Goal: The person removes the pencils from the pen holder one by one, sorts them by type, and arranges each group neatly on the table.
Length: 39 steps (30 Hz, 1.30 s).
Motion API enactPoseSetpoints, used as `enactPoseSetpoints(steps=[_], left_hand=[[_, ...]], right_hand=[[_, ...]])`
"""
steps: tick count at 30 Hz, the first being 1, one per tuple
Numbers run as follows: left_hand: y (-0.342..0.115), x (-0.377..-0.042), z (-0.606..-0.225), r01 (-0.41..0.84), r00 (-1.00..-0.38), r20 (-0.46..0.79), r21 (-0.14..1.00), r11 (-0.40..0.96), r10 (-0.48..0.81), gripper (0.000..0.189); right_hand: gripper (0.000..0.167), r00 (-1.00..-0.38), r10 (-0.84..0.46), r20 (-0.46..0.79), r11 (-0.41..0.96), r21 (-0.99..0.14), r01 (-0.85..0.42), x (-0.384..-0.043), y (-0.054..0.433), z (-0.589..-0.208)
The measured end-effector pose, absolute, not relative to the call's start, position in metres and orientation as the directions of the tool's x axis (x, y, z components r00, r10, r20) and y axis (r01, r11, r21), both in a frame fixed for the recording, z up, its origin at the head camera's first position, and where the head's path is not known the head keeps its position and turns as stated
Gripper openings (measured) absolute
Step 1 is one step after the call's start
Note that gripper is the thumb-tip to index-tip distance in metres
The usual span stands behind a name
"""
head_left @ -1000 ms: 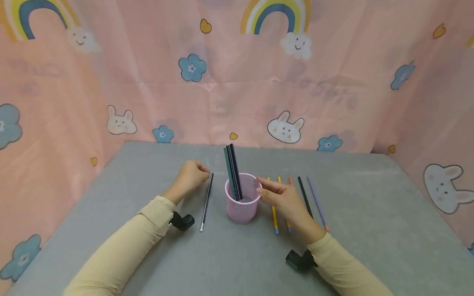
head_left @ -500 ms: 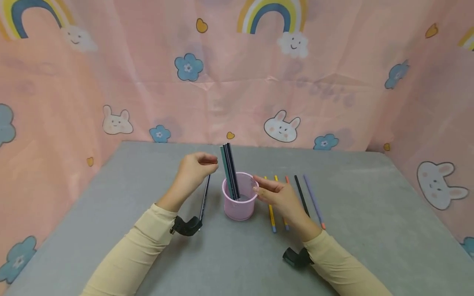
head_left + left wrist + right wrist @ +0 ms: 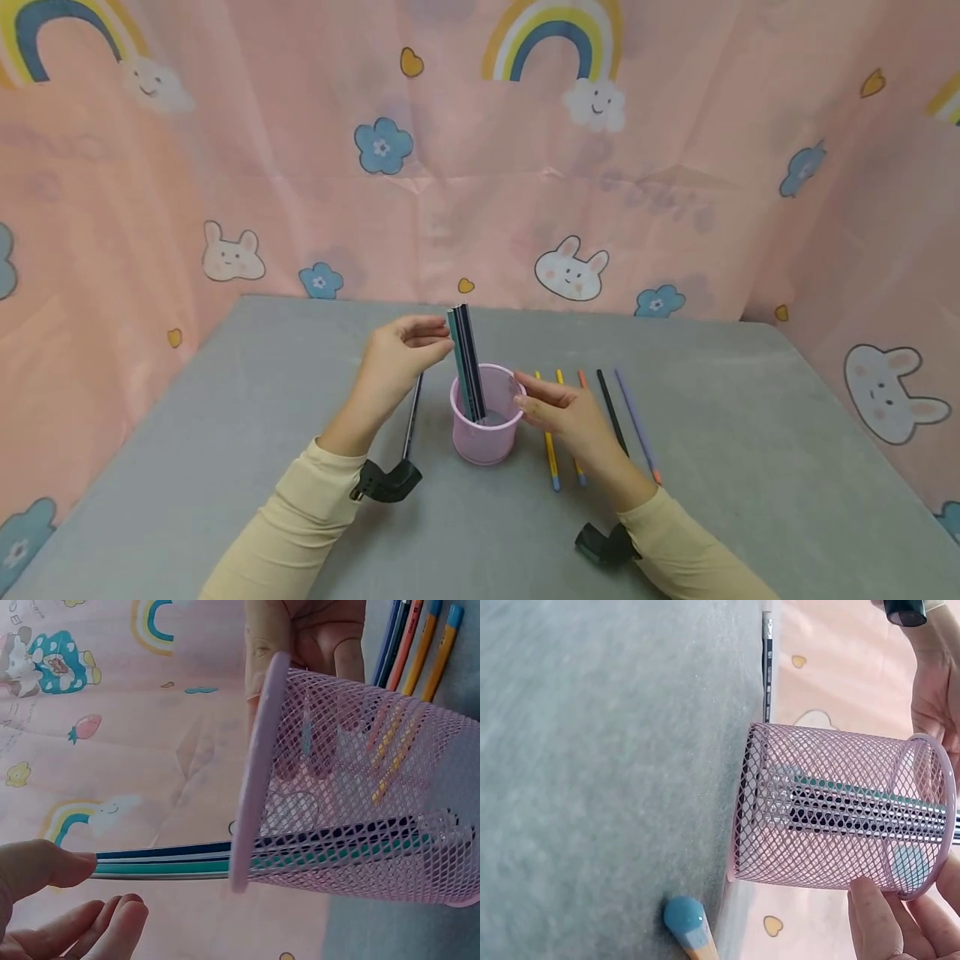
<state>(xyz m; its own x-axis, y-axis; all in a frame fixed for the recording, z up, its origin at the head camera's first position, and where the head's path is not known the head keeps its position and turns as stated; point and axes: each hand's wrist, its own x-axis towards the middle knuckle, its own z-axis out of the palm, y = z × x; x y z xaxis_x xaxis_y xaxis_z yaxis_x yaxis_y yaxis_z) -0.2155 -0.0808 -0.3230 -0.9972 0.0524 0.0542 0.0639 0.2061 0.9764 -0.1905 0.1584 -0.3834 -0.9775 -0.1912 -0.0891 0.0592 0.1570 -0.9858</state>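
Observation:
A pink mesh pen cup (image 3: 483, 447) stands upright on the table with several dark and green pencils (image 3: 467, 362) leaning to the left in it. At their upper ends is my left hand (image 3: 393, 367). In the left wrist view its thumb (image 3: 71, 868) reaches the pencil ends, while the other fingers (image 3: 127, 919) stay spread apart below them. My right hand (image 3: 573, 417) holds the cup by the right side of its rim, also seen in the right wrist view. A dark pencil (image 3: 412, 421) lies on the table left of the cup, partly hidden by the left wrist camera.
Right of the cup lie two yellow pencils (image 3: 551, 458), an orange one (image 3: 582, 379), a black one (image 3: 611, 408) and a purple one (image 3: 636, 421), some partly behind the right hand. A pink patterned cloth (image 3: 480, 208) hangs behind the grey table (image 3: 750, 467).
My left hand has risen from beside the dark pencil on the table and moved right to the tops of the pencils in the cup. The right hand has stayed at the rim.

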Motion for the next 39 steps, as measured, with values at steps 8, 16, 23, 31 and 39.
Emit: enactPoseSetpoints(steps=[8,16,23,31,39], left_hand=[[-0.075,-0.216,-0.329,0.035,-0.999,0.027,0.979,0.199,0.041,0.037],[-0.071,-0.217,-0.334,0.032,-0.999,0.029,0.976,0.217,0.013,0.039],[-0.065,-0.214,-0.339,0.052,-0.998,0.060,0.979,0.198,-0.036,0.033],[-0.059,-0.215,-0.341,0.089,-0.995,0.096,0.984,0.154,-0.039,0.028],[-0.063,-0.213,-0.336,0.096,-0.991,0.106,0.989,0.109,-0.084,0.024]], right_hand=[[0.048,-0.979,-0.175,-0.101,0.173,-0.982,0.071,-0.190,0.158,-0.383],[0.049,-0.978,-0.185,-0.097,0.174,-0.983,0.065,-0.190,0.159,-0.382],[0.048,-0.976,-0.197,-0.097,0.159,-0.985,0.066,-0.188,0.159,-0.383],[0.047,-0.977,-0.192,-0.091,0.162,-0.985,0.060,-0.190,0.160,-0.383],[0.047,-0.978,-0.193,-0.080,0.168,-0.985,0.048,-0.192,0.158,-0.385]])
